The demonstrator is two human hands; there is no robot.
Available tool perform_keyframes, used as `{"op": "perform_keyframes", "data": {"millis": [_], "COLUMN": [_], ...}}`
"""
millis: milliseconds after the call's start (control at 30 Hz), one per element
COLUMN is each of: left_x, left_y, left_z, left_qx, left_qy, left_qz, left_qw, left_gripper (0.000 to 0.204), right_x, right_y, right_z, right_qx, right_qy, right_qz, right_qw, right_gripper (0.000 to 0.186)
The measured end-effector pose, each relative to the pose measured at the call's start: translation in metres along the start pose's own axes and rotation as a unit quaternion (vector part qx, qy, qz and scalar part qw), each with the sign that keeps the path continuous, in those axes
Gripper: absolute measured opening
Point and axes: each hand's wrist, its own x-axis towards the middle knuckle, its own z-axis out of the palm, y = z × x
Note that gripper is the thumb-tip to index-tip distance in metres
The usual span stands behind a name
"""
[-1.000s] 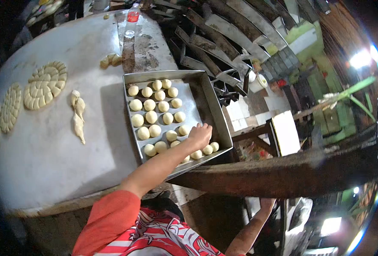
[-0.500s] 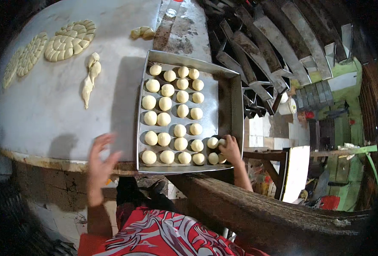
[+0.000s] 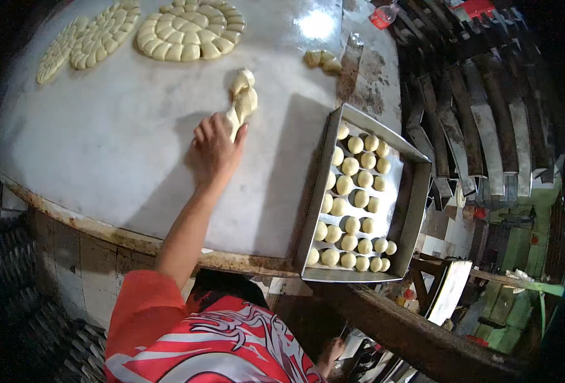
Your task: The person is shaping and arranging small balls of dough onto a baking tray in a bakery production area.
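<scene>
I watch the left hand (image 3: 218, 148) over the tabletop (image 3: 97, 159) | its grip narrow, holding the near end of the twisted dough piece (image 3: 245, 101) | right hand (image 3: 334, 350) low at near right, grip: I cannot tell | dough balls (image 3: 350, 166) in metal tray (image 3: 413, 207), right | scored dough coils (image 3: 191, 30) far left

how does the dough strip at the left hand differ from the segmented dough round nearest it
The dough strip is narrow and lumpy; the dough round is a wide disc. The dough round is divided into many segments in rings, a pattern the dough strip lacks. The left hand touches the dough strip's near end, while no hand touches the dough round. Both are pale and lie on the table.
</scene>
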Motion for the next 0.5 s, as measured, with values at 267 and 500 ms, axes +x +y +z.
{"op": "perform_keyframes", "data": {"millis": [267,500], "left_x": [0.075,-0.051], "left_y": [-0.018,-0.095], "left_z": [0.046,-0.027], "left_qx": [0.092,-0.073], "left_qy": [0.018,-0.246], "left_qz": [0.022,0.058], "left_qw": [0.995,0.965], "left_gripper": [0.044,0.043], "right_x": [-0.185,-0.248], "right_y": [-0.186,-0.353], "right_z": [0.121,0.178], "right_qx": [0.09,0.259], "right_qy": [-0.212,-0.419], "right_qz": [0.206,-0.047], "right_qw": [0.951,0.869], "right_gripper": [0.019,0.023]}}
